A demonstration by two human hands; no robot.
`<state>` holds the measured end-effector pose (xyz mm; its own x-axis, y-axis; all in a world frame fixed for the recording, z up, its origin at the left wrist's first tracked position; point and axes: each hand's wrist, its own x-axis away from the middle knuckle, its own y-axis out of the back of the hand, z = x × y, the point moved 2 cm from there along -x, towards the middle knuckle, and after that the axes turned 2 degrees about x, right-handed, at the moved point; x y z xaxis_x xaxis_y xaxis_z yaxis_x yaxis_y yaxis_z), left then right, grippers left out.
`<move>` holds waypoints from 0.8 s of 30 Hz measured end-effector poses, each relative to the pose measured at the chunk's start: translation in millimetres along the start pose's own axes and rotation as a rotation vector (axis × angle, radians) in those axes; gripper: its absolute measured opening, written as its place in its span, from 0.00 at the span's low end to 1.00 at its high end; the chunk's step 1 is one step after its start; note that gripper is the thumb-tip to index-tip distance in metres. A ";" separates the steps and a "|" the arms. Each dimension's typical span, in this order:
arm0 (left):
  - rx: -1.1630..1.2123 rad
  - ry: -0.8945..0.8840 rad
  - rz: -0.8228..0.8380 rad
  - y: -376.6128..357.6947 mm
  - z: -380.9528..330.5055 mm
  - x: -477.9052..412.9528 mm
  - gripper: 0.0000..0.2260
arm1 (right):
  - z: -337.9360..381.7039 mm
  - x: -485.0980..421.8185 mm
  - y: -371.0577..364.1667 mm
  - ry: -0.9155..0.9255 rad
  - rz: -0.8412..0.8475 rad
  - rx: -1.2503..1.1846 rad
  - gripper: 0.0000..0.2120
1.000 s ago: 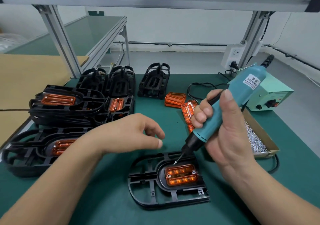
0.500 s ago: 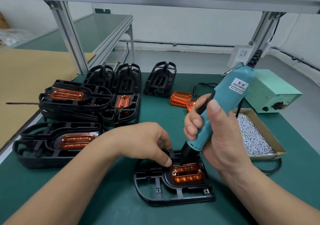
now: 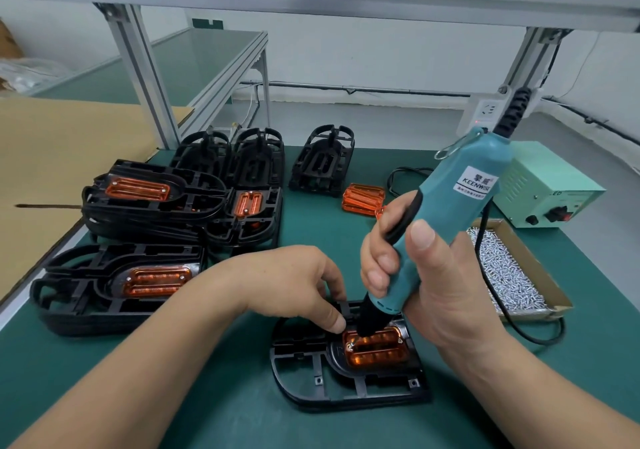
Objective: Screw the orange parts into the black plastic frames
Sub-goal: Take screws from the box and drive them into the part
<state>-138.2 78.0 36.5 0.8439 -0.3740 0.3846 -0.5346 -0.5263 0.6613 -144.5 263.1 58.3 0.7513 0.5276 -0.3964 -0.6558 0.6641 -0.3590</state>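
Note:
A black plastic frame (image 3: 311, 379) lies flat on the green mat in front of me, with an orange part (image 3: 379, 350) seated in its right half. My right hand (image 3: 436, 289) grips a teal electric screwdriver (image 3: 453, 206) held nearly upright. Its bit comes down at the orange part's upper left corner, where a screw glints. My left hand (image 3: 298, 286) rests on the frame's far edge just left of the bit, fingers curled over the rim and thumb tip beside the orange part.
Stacks of black frames with orange parts fitted (image 3: 138, 286) (image 3: 152, 199) fill the left side. Bare frames (image 3: 322, 161) stand at the back. Loose orange parts (image 3: 363, 199), a cardboard tray of screws (image 3: 509, 268) and a green power box (image 3: 543, 189) with its cable lie to the right.
My left hand dropped from hovering above the mat onto the frame's far edge. The screwdriver swung more upright and its bit came down on the orange part.

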 end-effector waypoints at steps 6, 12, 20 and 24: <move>0.006 -0.005 0.000 -0.5 -4.1 1.1 0.10 | -1.0 -3.4 -7.6 -0.015 0.033 0.115 0.23; 0.061 -0.065 -0.034 -2.2 -8.3 6.4 0.10 | -11.2 -13.7 -19.3 -0.100 0.145 0.187 0.25; 0.070 -0.030 -0.045 -2.6 -11.7 9.0 0.08 | -13.1 -22.0 -12.4 -0.143 0.201 0.203 0.18; 0.018 -0.025 -0.048 -2.0 -12.8 8.9 0.11 | -11.0 -16.5 -9.9 -0.106 0.253 0.152 0.16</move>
<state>-129.1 85.4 46.8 0.8675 -0.3666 0.3363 -0.4942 -0.5575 0.6670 -151.3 242.0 59.1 0.5744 0.7334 -0.3635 -0.8105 0.5720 -0.1266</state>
